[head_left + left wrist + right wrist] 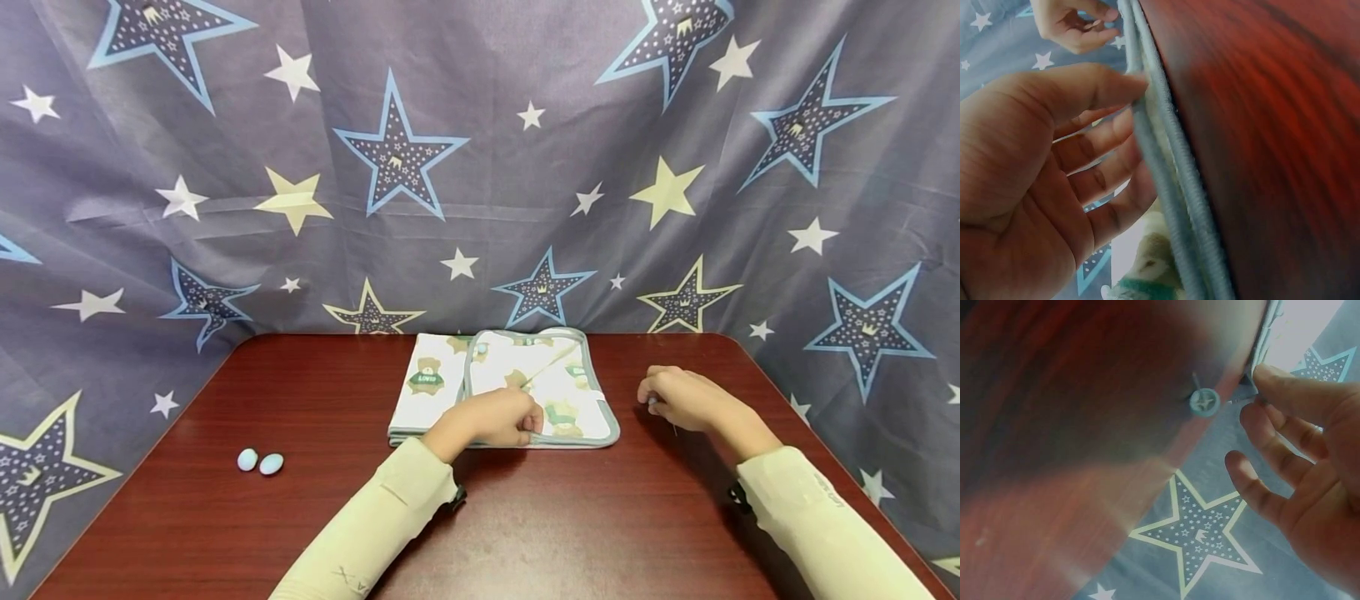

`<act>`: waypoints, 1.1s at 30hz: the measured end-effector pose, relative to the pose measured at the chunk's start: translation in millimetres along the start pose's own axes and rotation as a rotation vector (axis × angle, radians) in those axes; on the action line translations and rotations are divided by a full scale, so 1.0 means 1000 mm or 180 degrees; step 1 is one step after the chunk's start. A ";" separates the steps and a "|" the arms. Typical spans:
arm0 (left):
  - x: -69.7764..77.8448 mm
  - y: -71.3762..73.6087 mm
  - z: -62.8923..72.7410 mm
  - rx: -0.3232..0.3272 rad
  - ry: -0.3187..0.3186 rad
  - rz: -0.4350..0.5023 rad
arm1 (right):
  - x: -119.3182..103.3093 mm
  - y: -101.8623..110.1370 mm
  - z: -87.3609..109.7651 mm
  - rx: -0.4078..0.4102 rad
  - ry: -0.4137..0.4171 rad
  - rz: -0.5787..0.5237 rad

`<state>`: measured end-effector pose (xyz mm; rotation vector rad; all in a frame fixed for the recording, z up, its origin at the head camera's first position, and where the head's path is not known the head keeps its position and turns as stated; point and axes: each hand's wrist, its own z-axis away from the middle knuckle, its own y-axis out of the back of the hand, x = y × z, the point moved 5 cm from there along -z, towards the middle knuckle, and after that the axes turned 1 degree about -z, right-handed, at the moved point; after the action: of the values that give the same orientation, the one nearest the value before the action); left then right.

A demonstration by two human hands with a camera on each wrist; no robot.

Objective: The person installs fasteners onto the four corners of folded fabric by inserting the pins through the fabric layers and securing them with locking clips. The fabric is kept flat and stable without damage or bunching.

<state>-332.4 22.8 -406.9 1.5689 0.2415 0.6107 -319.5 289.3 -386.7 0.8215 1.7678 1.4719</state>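
A folded blanket (438,396) with a bear print and grey-blue edging lies at the far middle of the table. At its front edge my left hand (495,417) pinches the bound edge; in the left wrist view the thumb is on one side and the fingers reach behind. Right of the blanket, my right hand (686,400) hovers low with bent fingers. Close to its fingertips a small round light-blue piece with a thin pin (1204,402) rests on the table. The right wrist view shows the fingers apart from it, with nothing clearly held.
Two light-blue egg-shaped pieces (259,462) lie near the table's left side. Another small blue piece (482,349) appears on the blanket's upper part. A star-patterned curtain (480,167) hangs behind the dark red table (300,533) and along both sides.
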 end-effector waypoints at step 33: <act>-0.009 0.015 0.008 0.0446 -0.0061 0.0357 | -0.054 0.014 -0.034 0.0790 0.0437 -0.0250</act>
<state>-338.8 10.3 -393.9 1.7314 0.1861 0.6775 -316.9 228.6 -362.5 0.7782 2.0921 1.3013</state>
